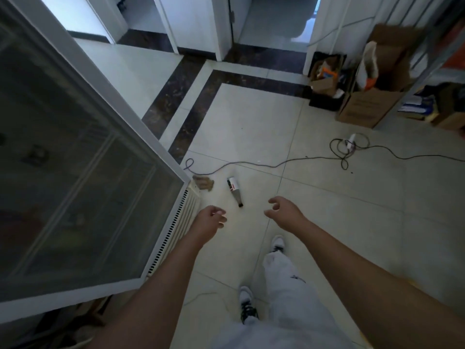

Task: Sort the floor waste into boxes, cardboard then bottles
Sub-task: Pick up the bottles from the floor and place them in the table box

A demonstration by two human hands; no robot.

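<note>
A dark bottle (234, 190) with a red and white label lies on its side on the pale floor tiles, cap end toward me. A small brown scrap of cardboard (204, 183) lies just left of it, by the corner of a glass-fronted cabinet. My left hand (210, 220) hovers below and left of the bottle, fingers loosely curled, holding nothing. My right hand (283, 210) hovers to the bottle's right, fingers spread and empty. Neither hand touches the bottle. Two cardboard boxes stand far right: a tall open one (372, 96) and a smaller one (325, 76) with items inside.
A glass-fronted cabinet (75, 172) with a vented base fills the left side. A dark cable (276, 163) runs across the floor to a white power strip (351, 142). My legs and shoes (278, 244) stand below the hands. Doorways open at the top.
</note>
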